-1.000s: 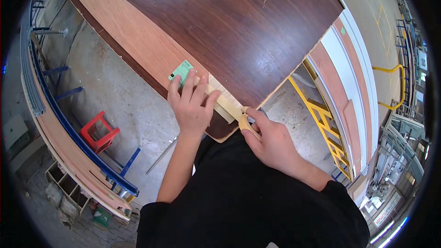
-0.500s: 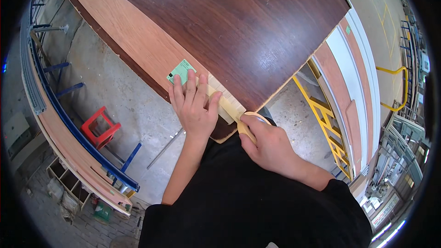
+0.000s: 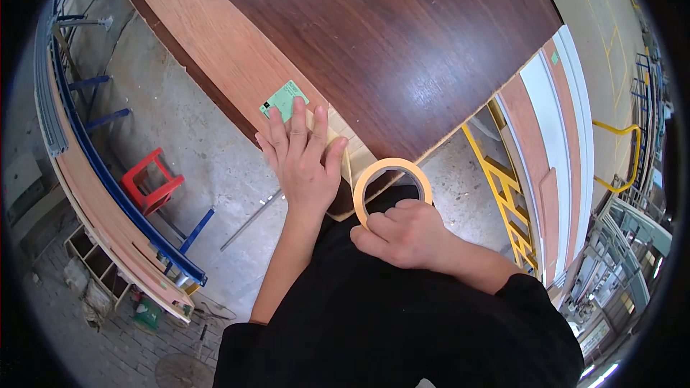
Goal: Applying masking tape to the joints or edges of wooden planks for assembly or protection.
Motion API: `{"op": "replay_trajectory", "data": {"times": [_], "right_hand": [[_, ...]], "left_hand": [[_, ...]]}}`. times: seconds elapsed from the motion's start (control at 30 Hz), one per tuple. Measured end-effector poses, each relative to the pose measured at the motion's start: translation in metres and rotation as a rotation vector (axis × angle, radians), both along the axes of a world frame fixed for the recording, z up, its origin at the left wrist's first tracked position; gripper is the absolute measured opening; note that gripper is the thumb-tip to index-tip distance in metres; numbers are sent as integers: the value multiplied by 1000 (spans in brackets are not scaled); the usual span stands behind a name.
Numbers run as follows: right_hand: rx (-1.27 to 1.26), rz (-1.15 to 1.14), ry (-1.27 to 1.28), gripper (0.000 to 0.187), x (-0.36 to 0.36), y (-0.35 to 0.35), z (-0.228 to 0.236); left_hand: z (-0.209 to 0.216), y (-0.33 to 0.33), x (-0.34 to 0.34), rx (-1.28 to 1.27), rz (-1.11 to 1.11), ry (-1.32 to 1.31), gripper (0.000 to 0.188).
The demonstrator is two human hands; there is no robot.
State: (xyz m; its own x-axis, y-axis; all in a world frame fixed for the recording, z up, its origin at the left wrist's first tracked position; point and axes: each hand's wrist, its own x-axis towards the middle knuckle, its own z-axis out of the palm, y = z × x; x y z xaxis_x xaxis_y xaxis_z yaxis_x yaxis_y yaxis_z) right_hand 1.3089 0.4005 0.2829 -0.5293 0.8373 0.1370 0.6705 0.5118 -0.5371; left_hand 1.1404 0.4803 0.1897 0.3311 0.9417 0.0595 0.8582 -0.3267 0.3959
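My left hand point(image 3: 305, 172) lies with its fingers spread on the near end of a long, light wood plank point(image 3: 215, 36), fingertips over the lower edge of a green label point(image 3: 286, 98). A roll of pale yellow masking tape point(image 3: 425, 185) is gripped at its near rim by my right hand point(image 3: 404, 233), the ring facing up just off the plank's end. Pale tape point(image 3: 352, 138) runs along the plank's end beside my left thumb. Under the plank is a dark brown wood-grain board point(image 3: 402, 43).
Left of me, a red plastic stool point(image 3: 152, 181) stands on the concrete floor, near a blue rack point(image 3: 162, 244) bearing long panels. To the right, white and wood panels point(image 3: 532, 115) rest by a yellow frame point(image 3: 496, 179). The board's corner edge is close to my body.
My right hand has drawn the tape roll slightly toward me and turned it so its open ring shows. My left hand remains pressed on the plank.
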Motion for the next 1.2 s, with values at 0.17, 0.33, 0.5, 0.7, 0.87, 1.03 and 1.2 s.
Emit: {"op": "replay_trajectory", "data": {"times": [0.17,0.33,0.5,0.7,0.87,1.03,1.2], "right_hand": [[154,75,-6,13,12,1,-6],[231,96,5,10,18,5,-3],[173,142,54,19,19,9,-4],[-47,-241,-69,33,32,3,-6],[-116,-271,-88,42,29,-7,-9],[-328,-448,-128,63,5,-16,-14],[-406,-618,-41,69,-10,-16,-19]], "left_hand": [[-3,0,0,2,-2,-85,54],[-2,-2,-1,2,13,-93,53],[2,-1,4,12,27,-71,49],[0,0,0,1,34,-95,51],[0,0,2,11,26,-102,51],[1,-1,2,3,17,-85,51],[3,-2,2,-10,18,-91,51]]}}
